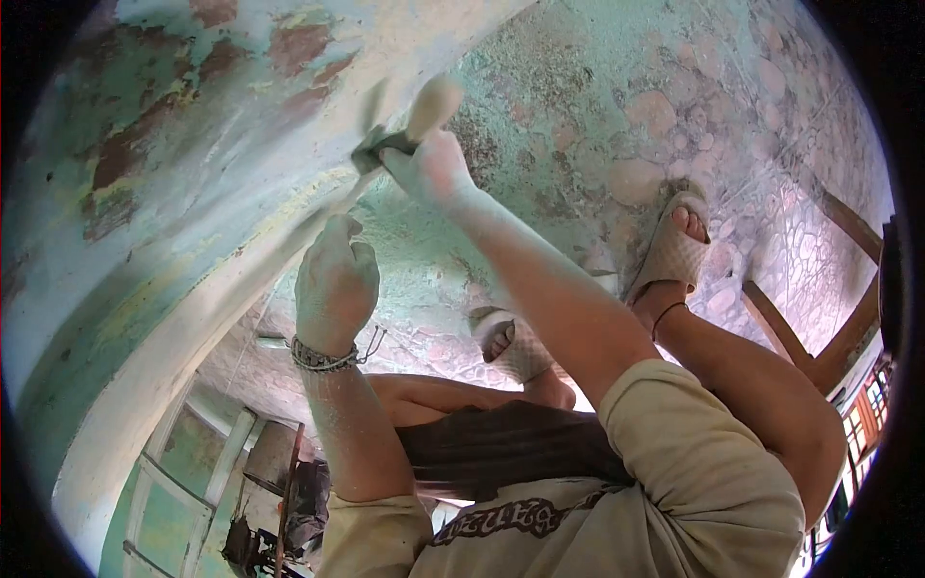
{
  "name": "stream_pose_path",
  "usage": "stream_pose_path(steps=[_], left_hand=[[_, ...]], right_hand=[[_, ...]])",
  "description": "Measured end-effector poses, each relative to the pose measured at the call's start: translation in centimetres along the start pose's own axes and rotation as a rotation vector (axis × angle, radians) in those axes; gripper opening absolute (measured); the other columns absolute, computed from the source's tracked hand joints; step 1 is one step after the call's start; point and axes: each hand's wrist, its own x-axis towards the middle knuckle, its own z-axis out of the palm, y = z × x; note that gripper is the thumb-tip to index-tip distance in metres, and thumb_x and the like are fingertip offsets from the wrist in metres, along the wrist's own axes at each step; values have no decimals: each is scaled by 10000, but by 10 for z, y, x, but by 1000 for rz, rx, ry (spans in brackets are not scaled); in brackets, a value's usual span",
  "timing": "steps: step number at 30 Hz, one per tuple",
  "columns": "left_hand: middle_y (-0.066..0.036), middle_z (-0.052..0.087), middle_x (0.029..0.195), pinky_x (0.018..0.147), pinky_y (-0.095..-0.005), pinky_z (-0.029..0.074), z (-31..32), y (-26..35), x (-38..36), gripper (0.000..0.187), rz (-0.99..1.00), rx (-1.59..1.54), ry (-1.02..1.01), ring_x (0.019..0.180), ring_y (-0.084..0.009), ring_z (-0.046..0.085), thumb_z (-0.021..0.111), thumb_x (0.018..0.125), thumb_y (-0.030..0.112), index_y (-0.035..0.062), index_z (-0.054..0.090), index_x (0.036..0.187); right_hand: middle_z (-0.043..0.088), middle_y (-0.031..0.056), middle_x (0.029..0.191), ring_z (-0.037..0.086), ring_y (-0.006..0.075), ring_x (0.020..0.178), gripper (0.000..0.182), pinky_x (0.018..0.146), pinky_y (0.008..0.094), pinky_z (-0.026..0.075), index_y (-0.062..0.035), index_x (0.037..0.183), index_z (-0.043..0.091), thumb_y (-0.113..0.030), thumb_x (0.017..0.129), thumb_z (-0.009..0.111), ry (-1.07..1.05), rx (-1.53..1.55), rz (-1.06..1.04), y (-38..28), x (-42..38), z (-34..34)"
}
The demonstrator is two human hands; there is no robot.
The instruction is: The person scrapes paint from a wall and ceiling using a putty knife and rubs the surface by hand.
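My right hand (434,175) is closed around a hand tool with a rounded, pale wooden part (436,106) and a dark part (383,147), blurred by motion. The tool is right at the peeling wall (222,154), close to its lower edge. Below and left of it, my left hand (337,279) is curled beside the wall's pale edge, a braided bracelet (323,356) on its wrist. What its fingers hold, if anything, I cannot tell. A thin strip (362,189) shows between that hand and the tool. Pale dust coats both hands and forearms.
Greenish dust covers the stone-patterned floor (665,125). My sandalled feet stand on it, one sandal (670,252) farther right. A wooden frame (819,361) is at the right edge. At lower left are a pale ladder-like frame (207,491) and a bucket-like container (273,453).
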Motion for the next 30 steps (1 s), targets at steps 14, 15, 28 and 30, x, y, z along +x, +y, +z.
stream_pose_path(steps=[14, 15, 28, 30], left_hand=[[-245, 626, 915, 765, -461, 473, 3, 5, -2, 215, 62, -51, 20, 872, -410, 602, 479, 842, 80, -5, 553, 1024], [-243, 627, 923, 770, -459, 473, 2, 6, 3, 223, 70, -69, 40, 880, -408, 601, 478, 844, 83, -4, 553, 1034], [-236, 634, 907, 766, -457, 478, 3, 1, 3, 197, 13, -19, 12, 867, -406, 608, 500, 836, 56, -10, 548, 1016], [-234, 636, 897, 758, -456, 481, 0, 1, 2, 187, 1, -19, 14, 853, -405, 611, 500, 835, 54, -11, 550, 1004]], right_hand=[[655, 219, 824, 645, 356, 844, 250, 778, 421, 517, -7, 878, 670, -231, 791, 598, -2, 56, 6, 26, 15, 13], [652, 225, 824, 642, 363, 846, 259, 780, 422, 515, -5, 888, 672, -234, 786, 605, -46, 118, 63, 32, 27, 11], [668, 200, 884, 651, 343, 849, 254, 794, 413, 511, -36, 907, 685, -250, 781, 631, -51, 166, -7, 14, 17, 2], [668, 199, 889, 651, 341, 852, 250, 793, 413, 511, -34, 901, 683, -251, 792, 621, -56, 211, -14, 23, 18, 3]])
